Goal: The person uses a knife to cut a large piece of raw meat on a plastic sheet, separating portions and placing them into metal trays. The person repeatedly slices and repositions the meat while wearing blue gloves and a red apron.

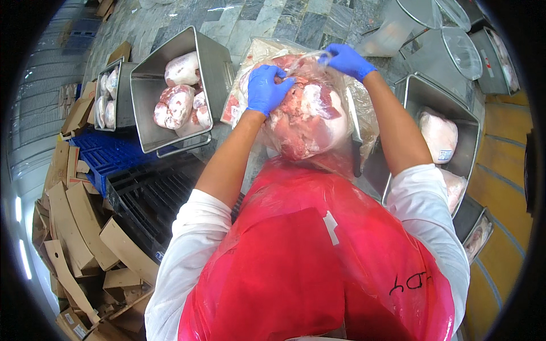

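A large cut of raw meat, pink with white fat, lies on a work surface before me, partly inside a clear plastic bag. My left hand, in a blue glove, grips the meat's upper left side with fingers curled over it and thumb apart. Its fingertips are partly hidden. At the upper right, my right hand, also blue-gloved, pinches the bag's film and holds it stretched above the meat. Close to the meat's right side lies a knife, its dark handle toward me.
Left stands a metal bin with several meat pieces, beside a smaller metal bin. Another metal bin at right holds wrapped meat. Black crates, a blue pallet and cardboard boxes lie left. Clear tubs stand far right.
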A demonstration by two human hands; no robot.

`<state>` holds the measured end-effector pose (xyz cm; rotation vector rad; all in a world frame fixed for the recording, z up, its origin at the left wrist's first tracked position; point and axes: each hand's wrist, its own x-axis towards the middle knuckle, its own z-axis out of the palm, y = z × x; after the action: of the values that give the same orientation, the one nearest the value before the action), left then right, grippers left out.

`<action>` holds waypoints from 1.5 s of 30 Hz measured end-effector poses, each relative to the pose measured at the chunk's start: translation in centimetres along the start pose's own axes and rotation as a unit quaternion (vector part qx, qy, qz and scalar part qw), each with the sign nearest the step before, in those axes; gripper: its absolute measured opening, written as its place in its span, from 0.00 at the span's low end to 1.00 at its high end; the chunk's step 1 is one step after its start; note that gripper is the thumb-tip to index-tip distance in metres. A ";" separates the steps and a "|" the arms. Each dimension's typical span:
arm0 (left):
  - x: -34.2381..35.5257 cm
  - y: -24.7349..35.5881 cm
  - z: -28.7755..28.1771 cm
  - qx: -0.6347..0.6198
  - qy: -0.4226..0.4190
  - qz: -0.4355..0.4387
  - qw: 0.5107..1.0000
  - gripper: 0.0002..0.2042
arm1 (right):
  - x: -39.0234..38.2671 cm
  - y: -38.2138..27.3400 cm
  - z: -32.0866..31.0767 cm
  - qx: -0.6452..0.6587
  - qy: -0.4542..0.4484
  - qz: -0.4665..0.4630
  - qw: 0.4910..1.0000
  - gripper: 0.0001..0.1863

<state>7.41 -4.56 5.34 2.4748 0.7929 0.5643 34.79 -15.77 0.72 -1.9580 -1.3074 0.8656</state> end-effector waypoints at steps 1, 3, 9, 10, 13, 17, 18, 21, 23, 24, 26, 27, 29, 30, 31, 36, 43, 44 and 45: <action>-0.4 -0.4 -0.3 0.000 -0.005 -0.016 1.000 0.17 | -1.6 -1.8 0.3 0.003 -0.051 0.010 0.999 0.25; -0.2 -1.1 -0.1 -0.012 0.004 -0.002 1.000 0.18 | -4.6 -3.8 1.2 -0.065 -0.021 -0.017 0.998 0.25; -0.8 2.2 -0.5 0.062 0.007 0.117 0.991 0.27 | -6.0 -2.2 4.9 -0.090 0.139 0.011 0.986 0.16; -2.1 4.0 -0.7 0.079 0.043 0.180 0.979 0.31 | -5.9 -2.1 5.9 -0.082 0.186 0.008 0.979 0.15; -6.8 7.8 -0.2 0.034 -0.177 0.224 0.958 0.38 | -5.1 -2.4 7.4 -0.064 0.224 0.102 0.967 0.16; -9.3 10.6 -0.2 0.123 -0.276 0.269 0.914 0.35 | -4.3 -1.4 8.4 0.000 0.269 0.176 0.947 0.17; -9.4 10.7 -0.2 0.155 -0.282 0.274 0.906 0.35 | -4.2 -0.4 8.4 0.016 0.263 0.161 0.951 0.17; -11.1 9.1 -0.6 0.181 -0.241 0.283 0.911 0.33 | -4.7 1.9 8.2 0.136 0.197 0.157 0.958 0.15; -11.8 8.6 -2.2 0.181 -0.251 0.253 0.917 0.33 | -6.7 0.6 7.0 0.307 0.084 0.199 0.927 0.14; -12.4 8.4 -2.9 0.180 -0.257 0.235 0.920 0.32 | -8.0 -1.2 6.1 0.284 0.026 0.209 0.935 0.16; -12.4 8.0 -3.0 0.175 -0.246 0.242 0.922 0.32 | -9.5 -0.4 7.8 0.328 0.128 0.117 0.929 0.17; -12.5 7.8 -2.9 0.172 -0.242 0.243 0.923 0.32 | -10.4 0.2 8.7 0.345 0.178 0.070 0.919 0.17; -12.6 7.5 -3.1 0.168 -0.245 0.232 0.926 0.32 | -13.2 -0.5 9.1 0.294 0.182 0.060 0.937 0.24; -12.7 7.1 -3.0 0.161 -0.246 0.223 0.929 0.32 | -15.0 -0.6 9.5 0.238 0.201 0.051 0.949 0.26; -12.8 6.8 -3.1 0.156 -0.247 0.214 0.932 0.32 | -16.4 -0.5 9.6 0.183 0.218 0.040 0.958 0.27; -14.5 4.9 -5.3 0.106 -0.177 0.110 0.972 0.52 | -21.3 2.0 8.4 0.172 0.022 0.160 0.972 0.30; -17.8 1.8 -4.8 -0.009 -0.197 -0.060 0.979 0.53 | -23.0 1.8 12.5 -0.028 0.134 0.256 0.957 0.19; -18.0 1.9 -4.8 0.034 -0.183 -0.028 0.982 0.53 | -23.1 1.7 11.9 -0.044 0.174 0.240 0.954 0.16; -18.1 2.0 -4.9 0.077 -0.169 0.003 0.983 0.52 | -23.1 2.6 12.0 -0.044 0.216 0.207 0.953 0.15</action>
<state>-7.76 -15.68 6.15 2.6143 0.7125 0.0776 19.91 -36.62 -4.32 -2.3696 -0.7058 0.5161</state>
